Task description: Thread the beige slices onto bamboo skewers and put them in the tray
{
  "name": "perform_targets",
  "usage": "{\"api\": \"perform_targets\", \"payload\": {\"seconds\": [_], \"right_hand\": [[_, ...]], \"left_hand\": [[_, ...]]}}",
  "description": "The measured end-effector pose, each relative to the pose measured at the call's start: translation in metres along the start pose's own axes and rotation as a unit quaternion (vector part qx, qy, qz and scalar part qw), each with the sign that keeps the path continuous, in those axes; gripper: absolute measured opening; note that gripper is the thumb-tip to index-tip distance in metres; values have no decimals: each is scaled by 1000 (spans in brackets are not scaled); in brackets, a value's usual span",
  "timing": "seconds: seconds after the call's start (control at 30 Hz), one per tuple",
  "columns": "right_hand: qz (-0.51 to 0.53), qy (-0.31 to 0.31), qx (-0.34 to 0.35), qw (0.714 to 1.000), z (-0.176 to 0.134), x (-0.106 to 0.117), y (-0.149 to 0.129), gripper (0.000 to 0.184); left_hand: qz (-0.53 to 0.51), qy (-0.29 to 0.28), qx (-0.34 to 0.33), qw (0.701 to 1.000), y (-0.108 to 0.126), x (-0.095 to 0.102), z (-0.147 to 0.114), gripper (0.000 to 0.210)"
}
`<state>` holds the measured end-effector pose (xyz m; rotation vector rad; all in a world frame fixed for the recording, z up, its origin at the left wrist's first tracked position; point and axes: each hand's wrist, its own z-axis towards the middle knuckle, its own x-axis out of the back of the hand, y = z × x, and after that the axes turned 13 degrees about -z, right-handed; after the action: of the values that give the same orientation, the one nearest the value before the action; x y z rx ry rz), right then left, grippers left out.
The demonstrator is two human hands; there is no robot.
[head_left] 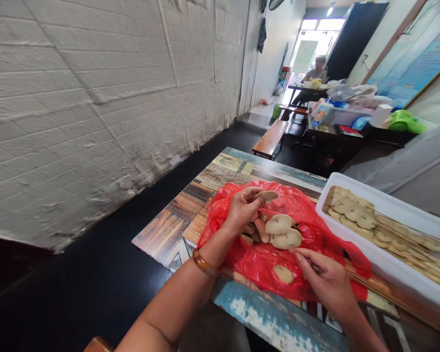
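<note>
Two bare hands at work over a red plastic bag (222, 210) spread open on a table with a patchwork wood-plank pattern (168, 227). The left forearm enters from the near edge and reaches far and slightly right, an amber-coloured bangle (204, 262) around its wrist. The left hand (242, 206) is raised above the left part of the bag, back of the hand toward the viewer, fingers curled; thumb and fingertips pinch one thin, pale, oval slice (267, 196) by its left edge, holding it nearly flat. The right forearm enters from the near right corner. The right hand (324, 276) lies lower, over the near right part of the bag, pointing left, with thumb and forefinger extended close together; whether they close on anything cannot be told. Their tips are just beside the lower of two overlapping slices (283, 232), which lie between the hands over a heap of further pieces. A single slice (283, 274) rests apart on the near side of the bag. Thin wooden sticks (383, 289) lie on the table to the right of the right hand. Farther right stands a white plastic tub (399, 205) containing skewered slices (352, 208). In the far background, a person (315, 74) sits at another table.
</note>
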<state>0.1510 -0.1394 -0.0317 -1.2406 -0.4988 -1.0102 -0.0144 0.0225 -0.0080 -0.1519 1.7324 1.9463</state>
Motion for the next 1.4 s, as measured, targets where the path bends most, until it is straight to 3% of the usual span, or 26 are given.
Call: {"api": "perform_targets", "payload": {"seconds": [0.33,0.5,0.73,1.17,1.4], "right_hand": [[12,-3,-16,1000,-1,-1,-3,22],[0,15,-1,1000,-2,-3,2,20],[-8,24,21,999,-2,-4,5,19],[-25,33,43,998,0,-7,10,22],[-30,15,26,999,-2,-10,13,27]], "left_hand": [[-10,-24,21,999,-1,-2,-2,21],[-79,12,61,995,3,-3,-2,27],[-180,-4,111,977,2,2,-1,37],[-207,-9,177,962,6,2,-3,31],[-202,0,173,964,10,-1,-6,32]]}}
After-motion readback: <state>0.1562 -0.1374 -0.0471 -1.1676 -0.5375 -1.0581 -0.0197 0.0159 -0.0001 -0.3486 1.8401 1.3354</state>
